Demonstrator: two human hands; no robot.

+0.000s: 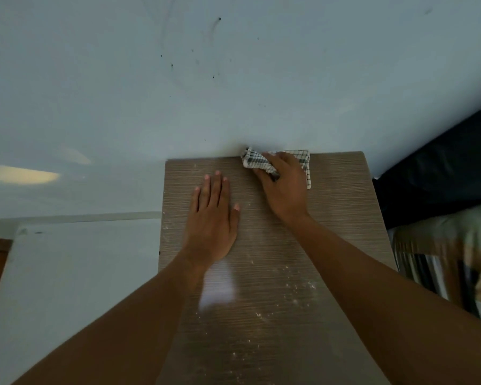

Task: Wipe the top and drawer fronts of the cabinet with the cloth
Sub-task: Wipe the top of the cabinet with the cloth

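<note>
Head view: right hand [282,184], fingers curled and pinching a white checked cloth [303,162], presses it at one o'clock on the grey-brown wood-grain cabinet top [331,218], against the wall. Left hand [213,215] lies flat at eleven, fingers straight, slightly spread. Pale dust lies toward six o'clock, nearer the right arm.
</note>
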